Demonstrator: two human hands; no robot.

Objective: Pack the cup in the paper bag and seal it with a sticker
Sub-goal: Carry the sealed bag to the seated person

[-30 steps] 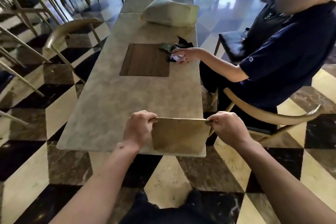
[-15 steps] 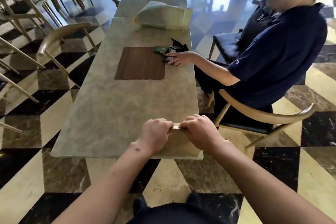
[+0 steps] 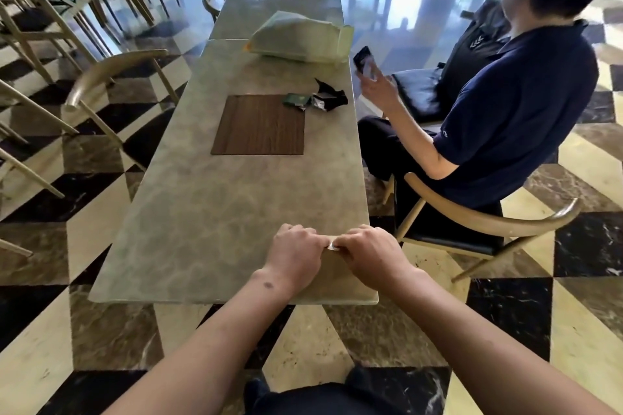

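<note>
A brown paper bag [image 3: 333, 266] lies flat at the near right end of the marble table [image 3: 209, 212], mostly covered by my hands. My left hand [image 3: 293, 253] and my right hand [image 3: 374, 253] are side by side on its top edge, fingertips meeting. Between them they pinch a small white sticker [image 3: 332, 247] at the bag's folded top. The cup is not visible.
A wooden placemat [image 3: 259, 125] lies mid-table, with small dark wrappers [image 3: 317, 99] beside it and a pale green bag [image 3: 300, 37] farther back. A seated person [image 3: 505, 118] at the right holds a phone [image 3: 364, 61]. Chairs stand on both sides.
My hands moved from the bag's two top corners to its middle and now pinch a sticker there. The seated person lifted a hand off the table with a phone.
</note>
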